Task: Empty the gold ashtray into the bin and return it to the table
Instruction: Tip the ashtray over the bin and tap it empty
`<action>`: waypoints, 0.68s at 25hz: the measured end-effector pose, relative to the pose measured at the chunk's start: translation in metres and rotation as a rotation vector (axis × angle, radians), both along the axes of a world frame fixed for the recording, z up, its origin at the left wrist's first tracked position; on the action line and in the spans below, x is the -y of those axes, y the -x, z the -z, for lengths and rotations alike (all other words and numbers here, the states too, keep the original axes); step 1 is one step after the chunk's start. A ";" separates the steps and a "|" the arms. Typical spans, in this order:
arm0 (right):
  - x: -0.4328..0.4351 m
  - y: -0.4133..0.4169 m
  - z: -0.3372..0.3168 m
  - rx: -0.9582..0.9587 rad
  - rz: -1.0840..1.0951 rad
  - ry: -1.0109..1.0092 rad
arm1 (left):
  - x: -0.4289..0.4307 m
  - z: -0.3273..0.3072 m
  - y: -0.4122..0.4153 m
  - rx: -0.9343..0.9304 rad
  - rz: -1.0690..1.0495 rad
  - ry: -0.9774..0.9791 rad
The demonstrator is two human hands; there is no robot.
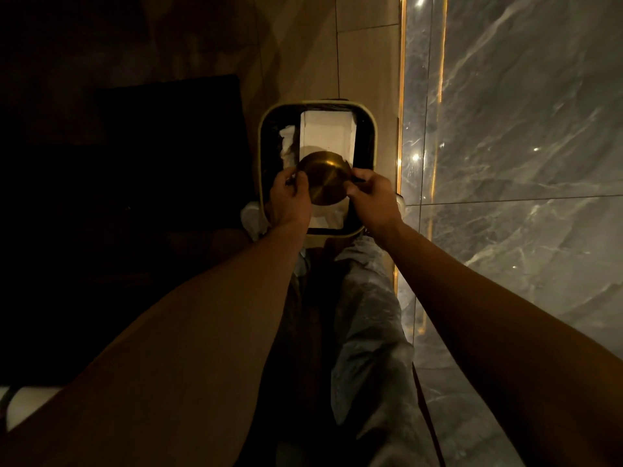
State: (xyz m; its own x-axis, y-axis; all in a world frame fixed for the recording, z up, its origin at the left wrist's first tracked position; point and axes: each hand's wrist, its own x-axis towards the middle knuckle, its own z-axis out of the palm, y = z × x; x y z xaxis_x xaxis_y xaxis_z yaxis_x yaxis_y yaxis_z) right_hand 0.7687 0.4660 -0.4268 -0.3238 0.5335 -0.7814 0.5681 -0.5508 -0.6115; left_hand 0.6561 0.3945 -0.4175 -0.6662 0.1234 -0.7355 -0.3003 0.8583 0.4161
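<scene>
Head view, dim | I see left hand and right hand gripping gold ashtray by opposite rims, tipped, underside toward camera | held over bin, near its near edge | white paper inside bin | marble wall right

left hand, right hand, both gripping

We saw both forearms bare to the edge of the view, with no sleeve, watch or ring on the left hand or the right hand. Below them were loose grey trousers (creased, faintly shiny in the dim light), and a pale shoe showed by the left wrist.
</scene>
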 end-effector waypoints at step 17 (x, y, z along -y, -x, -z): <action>-0.006 0.005 -0.007 0.005 -0.056 -0.034 | 0.008 0.005 -0.008 -0.046 0.352 -0.006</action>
State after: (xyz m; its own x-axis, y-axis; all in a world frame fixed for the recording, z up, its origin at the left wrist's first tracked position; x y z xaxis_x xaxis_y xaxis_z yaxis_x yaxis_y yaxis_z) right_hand 0.7633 0.4718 -0.4195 -0.3501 0.5408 -0.7648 0.6007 -0.4968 -0.6263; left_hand 0.6645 0.3867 -0.4224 -0.6147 0.3559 -0.7039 0.0329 0.9032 0.4279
